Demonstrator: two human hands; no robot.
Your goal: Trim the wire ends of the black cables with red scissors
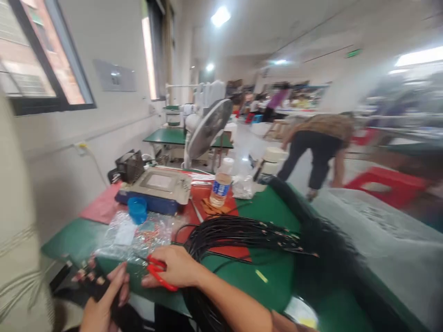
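Head view: red-handled scissors [158, 273] are gripped in the right hand [176, 267] at six o'clock, beside the black cord bundle [242, 235] on the green table [270, 281]. Dark cord ends [92, 281] are pinched in the left hand [104, 304] at seven o'clock. Cleaner cuts are judged likelier if the ends are held taut and the blades kept square.

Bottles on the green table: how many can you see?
1. A clear plastic bottle with a white cap and blue label stands upright behind the bundle of black cords. Others may be hidden in the blurred background.
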